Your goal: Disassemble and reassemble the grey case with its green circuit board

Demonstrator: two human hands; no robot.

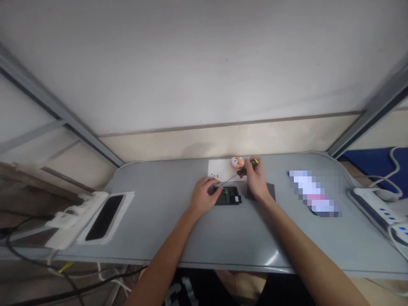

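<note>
Head view: near the counter's [143,191] back edge, the black casing [223,201] is already open, its circuit board [227,194] seated inside; dark bits [217,176], likely screws, lie on paper [221,166], any remaining indiscernible. The right hand [256,177] clamps a screwdriver [241,171]; the left hand [203,196] touches the casing, grip unclear.

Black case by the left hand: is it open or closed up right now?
Open: the green circuit board lies exposed inside the black case, with no cover over it.
</note>
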